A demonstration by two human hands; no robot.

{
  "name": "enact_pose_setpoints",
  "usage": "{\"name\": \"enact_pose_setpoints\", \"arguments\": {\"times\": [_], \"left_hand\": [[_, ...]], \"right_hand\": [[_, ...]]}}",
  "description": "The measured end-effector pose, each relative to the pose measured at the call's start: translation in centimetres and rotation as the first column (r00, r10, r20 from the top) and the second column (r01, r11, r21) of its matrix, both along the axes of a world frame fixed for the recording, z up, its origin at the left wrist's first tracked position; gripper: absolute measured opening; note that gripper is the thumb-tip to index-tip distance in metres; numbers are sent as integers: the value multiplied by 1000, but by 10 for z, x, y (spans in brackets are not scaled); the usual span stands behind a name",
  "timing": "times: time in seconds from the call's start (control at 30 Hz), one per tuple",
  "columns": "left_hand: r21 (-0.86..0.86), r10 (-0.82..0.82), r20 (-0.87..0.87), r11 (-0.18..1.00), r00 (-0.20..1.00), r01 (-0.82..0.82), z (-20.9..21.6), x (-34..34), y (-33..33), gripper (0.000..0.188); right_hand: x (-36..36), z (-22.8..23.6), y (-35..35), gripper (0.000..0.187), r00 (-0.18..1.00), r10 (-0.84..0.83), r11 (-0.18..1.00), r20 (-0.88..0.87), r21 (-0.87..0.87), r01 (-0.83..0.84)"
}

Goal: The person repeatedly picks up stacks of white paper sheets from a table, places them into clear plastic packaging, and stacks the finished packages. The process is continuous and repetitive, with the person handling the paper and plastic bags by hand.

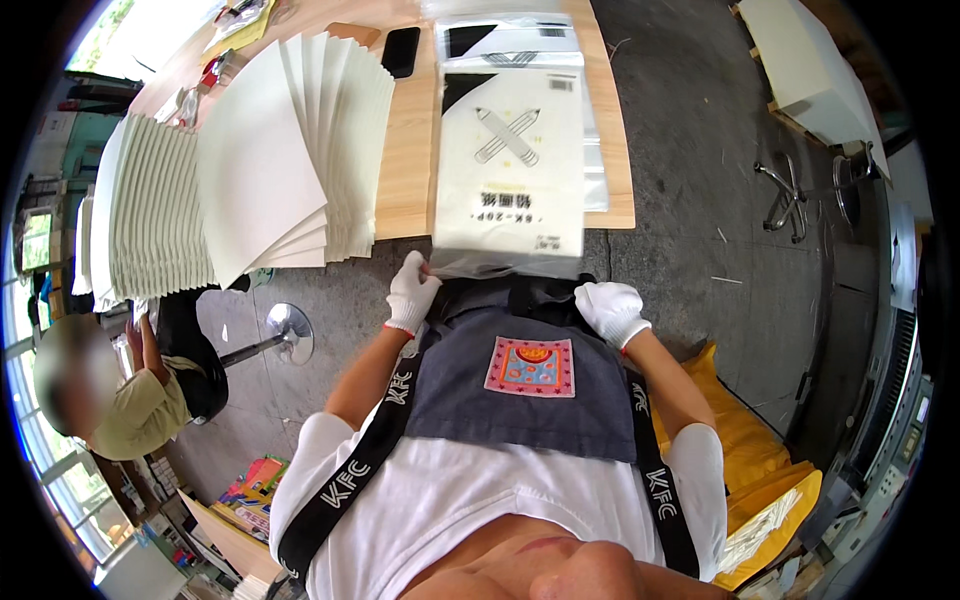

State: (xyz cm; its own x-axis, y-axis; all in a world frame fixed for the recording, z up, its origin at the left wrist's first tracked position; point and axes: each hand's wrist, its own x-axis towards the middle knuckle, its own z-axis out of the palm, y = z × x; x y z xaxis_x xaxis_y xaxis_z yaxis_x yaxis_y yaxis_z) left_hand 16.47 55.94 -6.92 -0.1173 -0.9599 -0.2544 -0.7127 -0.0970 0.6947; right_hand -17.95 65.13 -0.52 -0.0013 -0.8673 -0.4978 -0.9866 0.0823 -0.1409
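Observation:
A stack of plastic-wrapped packs of white drawing paper, printed with crossed pencils and a black corner, lies at the near edge of the table, its clear film hanging over my side. My left hand, in a white knit glove, is beside the stack's near left corner, thumb and fingers drawn together. Gloved likewise, my right hand is curled closed below the near right corner, close to my dark apron. What either hand pinches, if anything, is hidden by the fingers.
Fanned stacks of loose white sheets cover the table's left side. A black phone lies behind them. Another person sits at the left near a round metal stool base. A yellow sack stands behind me at right.

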Motion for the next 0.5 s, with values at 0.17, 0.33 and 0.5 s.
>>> {"name": "enact_pose_setpoints", "arguments": {"times": [0.17, 0.33, 0.5], "left_hand": [[-129, 122, -305, 977, 945, -168, -23, -1, -14, 17], [-208, 158, 12, 966, 987, -152, 24, 34, -3, 15], [484, 262, -445, 875, 856, -17, 17, 5, 30, 32]], "right_hand": [[-30, -42, -51, 53, 875, -325, 937, 360, 0, 349], [23, -122, -60, 47, -223, -514, 634, 828, 542, 552], [50, -83, -87, 47, -289, -578, 552, 763, 627, 550]]}}
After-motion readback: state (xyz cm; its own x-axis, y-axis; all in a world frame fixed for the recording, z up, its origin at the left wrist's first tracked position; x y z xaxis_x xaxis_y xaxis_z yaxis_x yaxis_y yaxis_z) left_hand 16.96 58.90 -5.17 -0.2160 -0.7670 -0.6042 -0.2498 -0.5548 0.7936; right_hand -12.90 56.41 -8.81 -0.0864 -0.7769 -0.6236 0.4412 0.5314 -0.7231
